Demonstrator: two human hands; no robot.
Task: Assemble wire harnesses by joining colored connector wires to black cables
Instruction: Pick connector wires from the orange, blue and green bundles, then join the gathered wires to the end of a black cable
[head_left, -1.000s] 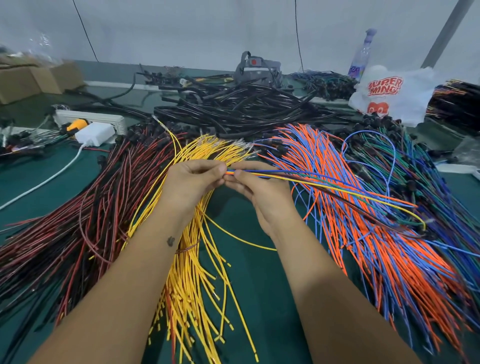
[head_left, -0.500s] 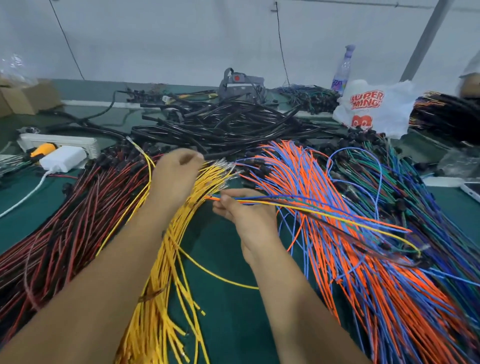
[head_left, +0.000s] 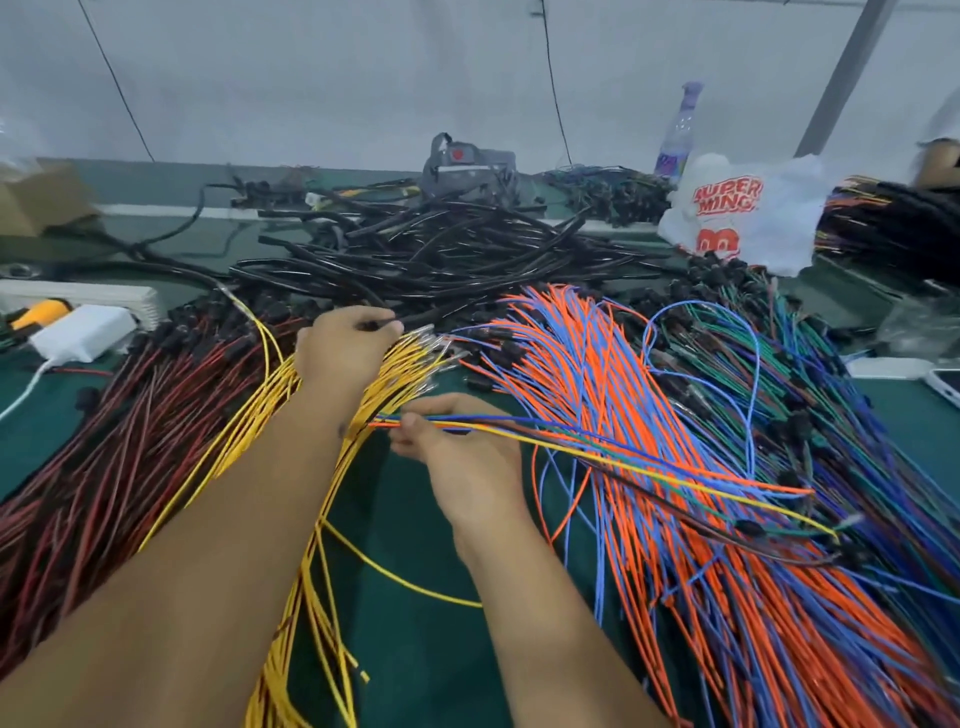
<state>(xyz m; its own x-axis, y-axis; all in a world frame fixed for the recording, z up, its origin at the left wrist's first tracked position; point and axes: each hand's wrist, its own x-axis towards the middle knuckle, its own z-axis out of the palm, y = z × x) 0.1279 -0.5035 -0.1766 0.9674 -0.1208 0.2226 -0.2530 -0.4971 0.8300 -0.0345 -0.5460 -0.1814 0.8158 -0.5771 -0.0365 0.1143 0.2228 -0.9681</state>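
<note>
On the green worktop (head_left: 415, 649), the right hand (head_left: 467, 457) pinches a thin multicoloured wire bundle (head_left: 597, 447); left hand (head_left: 345, 348) fingers close on a glossy black cable (head_left: 415, 317). Neighbouring yellow wires (head_left: 291, 395) could snag and drag.

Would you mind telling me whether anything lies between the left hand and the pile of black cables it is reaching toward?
Nothing visible does. The left hand is already at the near edge of the black cable pile, fingertips pinching a dark cable end. Only the yellow wires lie beneath its wrist.
</note>
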